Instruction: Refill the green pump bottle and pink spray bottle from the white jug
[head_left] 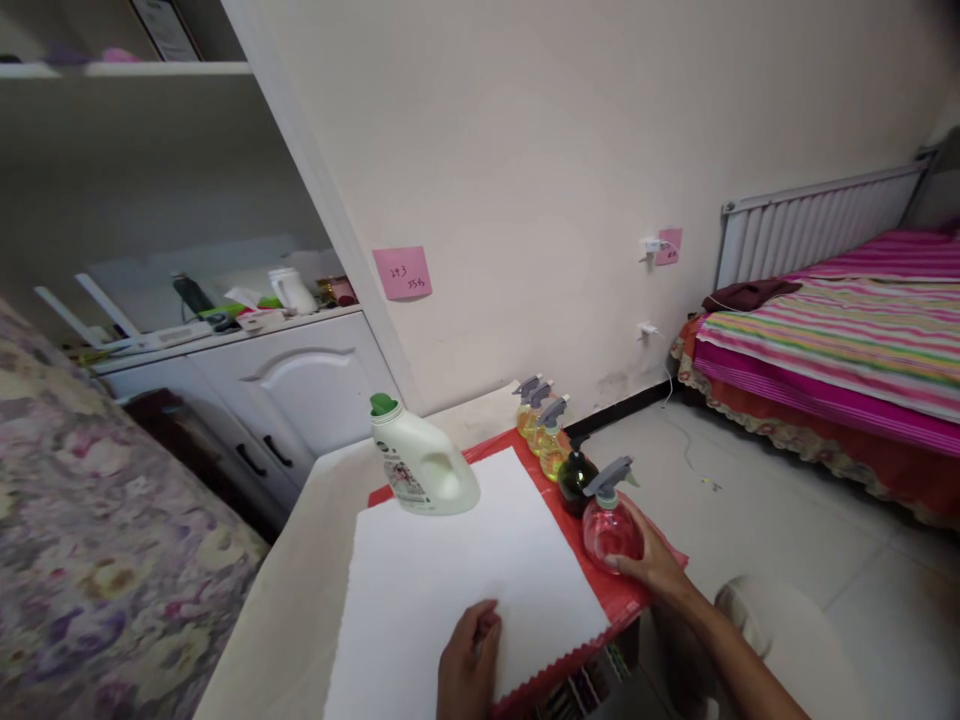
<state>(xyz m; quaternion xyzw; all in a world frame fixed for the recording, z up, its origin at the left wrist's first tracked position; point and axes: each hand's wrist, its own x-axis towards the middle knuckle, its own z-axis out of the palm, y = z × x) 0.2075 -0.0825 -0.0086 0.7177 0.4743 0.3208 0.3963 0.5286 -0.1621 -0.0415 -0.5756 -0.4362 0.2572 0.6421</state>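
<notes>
My right hand (654, 562) is wrapped round the body of a spray bottle (606, 528) with pink liquid and a grey trigger head, at the right edge of the table. Over the white sheet (450, 580), near its front, my left hand (471, 655) is loosely curled, with no object visible in its fingers. Just behind the pink bottle stands a dark bottle (576, 482). Farther back in the same row are several spray bottles with yellow liquid (553, 450). A pale green detergent jug (424, 465) with a green cap stands upright at the sheet's far left.
A red cover (592, 540) lies under the sheet on the table (300, 560). Flowered fabric (97, 560) hangs at left, by a white cabinet (300, 390). A bed (840, 330) stands at right, and a round stool-like shape (787, 640) is on the floor below.
</notes>
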